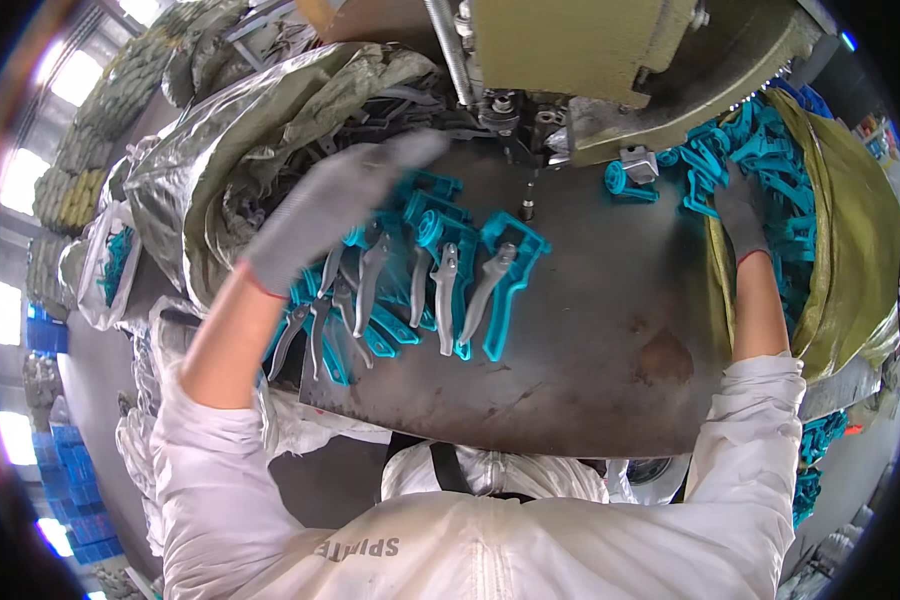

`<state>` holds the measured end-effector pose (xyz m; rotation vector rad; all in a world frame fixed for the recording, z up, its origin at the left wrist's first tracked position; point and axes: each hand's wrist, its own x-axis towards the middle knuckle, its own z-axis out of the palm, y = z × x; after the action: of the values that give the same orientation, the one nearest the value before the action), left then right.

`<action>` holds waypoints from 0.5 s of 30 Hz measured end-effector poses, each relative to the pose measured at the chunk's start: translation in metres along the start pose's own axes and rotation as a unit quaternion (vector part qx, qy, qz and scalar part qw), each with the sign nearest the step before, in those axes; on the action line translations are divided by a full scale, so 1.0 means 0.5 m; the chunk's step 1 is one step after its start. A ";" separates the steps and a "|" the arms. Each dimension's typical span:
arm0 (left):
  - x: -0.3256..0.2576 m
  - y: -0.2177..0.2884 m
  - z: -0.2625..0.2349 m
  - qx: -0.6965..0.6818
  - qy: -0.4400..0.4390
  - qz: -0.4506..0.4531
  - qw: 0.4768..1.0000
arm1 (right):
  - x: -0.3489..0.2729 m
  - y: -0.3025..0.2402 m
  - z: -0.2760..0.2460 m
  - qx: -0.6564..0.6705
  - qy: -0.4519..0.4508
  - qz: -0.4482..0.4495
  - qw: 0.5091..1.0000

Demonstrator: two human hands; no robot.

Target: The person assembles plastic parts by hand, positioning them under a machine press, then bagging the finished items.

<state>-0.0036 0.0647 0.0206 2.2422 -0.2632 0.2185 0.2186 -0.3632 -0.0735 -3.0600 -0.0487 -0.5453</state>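
Note:
My left hand (330, 205), in a grey glove, is smeared by motion above the near side of a sack of dark grey metal parts (400, 108). Below it on the metal table lie several half-built hand tools (445, 285), with teal bodies and grey lever handles, that look like pipe cutters. My right hand (740, 215), also gloved, reaches into an olive sack (850, 260) full of teal tool bodies (770, 150). Its fingers are partly hidden among these pieces, so a hold on one cannot be made out.
A heavy press-like machine (570, 50) stands over the far table edge, its slim metal pin (528, 200) pointing down. Close by lies one teal piece (630, 185) beside a small metal block (638, 163). Blue crates (75, 490) and stacked sacks (100, 130) line the left.

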 end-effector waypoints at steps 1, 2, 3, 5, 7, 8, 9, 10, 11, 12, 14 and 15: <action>0.020 0.076 0.033 0.060 -0.122 -0.173 0.975 | -0.014 0.008 0.008 -0.017 -0.031 -0.004 0.999; 0.007 0.048 0.091 -0.021 -0.090 0.041 0.995 | -0.016 -0.012 0.013 -0.020 -0.057 -0.020 0.998; 0.007 0.018 0.137 0.233 -0.166 0.162 0.944 | -0.015 -0.010 0.018 -0.022 -0.055 -0.022 0.998; 0.012 0.025 0.223 0.202 -0.157 0.191 0.948 | -0.019 -0.015 0.033 0.147 -0.142 0.012 0.979; 0.000 -0.033 0.289 0.345 -0.189 0.311 0.865 | -0.026 -0.024 0.040 0.129 -0.169 0.056 0.976; -0.004 -0.051 0.290 0.344 -0.191 0.315 0.863 | -0.027 -0.006 0.052 0.128 -0.148 0.054 0.979; -0.007 -0.075 0.278 0.373 -0.226 0.273 0.858 | -0.029 0.006 0.060 0.125 -0.128 0.053 0.982; -0.009 -0.085 0.260 0.401 -0.261 0.227 0.848 | -0.034 0.005 0.058 0.126 -0.129 0.058 0.982; -0.011 -0.093 0.246 0.401 -0.264 0.230 0.847 | -0.037 0.001 0.056 0.127 -0.134 0.059 0.981; -0.012 -0.084 0.226 0.441 -0.255 0.150 0.847 | -0.039 0.001 0.052 0.129 -0.137 0.058 0.980; -0.006 -0.098 0.206 0.478 -0.245 0.072 0.840 | -0.040 0.013 0.060 0.135 -0.141 0.040 0.980; 0.001 -0.109 0.195 0.281 -0.218 -0.069 0.932 | -0.041 -0.002 0.052 0.143 -0.146 0.012 0.979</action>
<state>0.0175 0.0228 -0.0805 2.8556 -0.3020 -0.3325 0.2084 -0.3619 -0.1051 -2.8237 -0.0894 -0.0723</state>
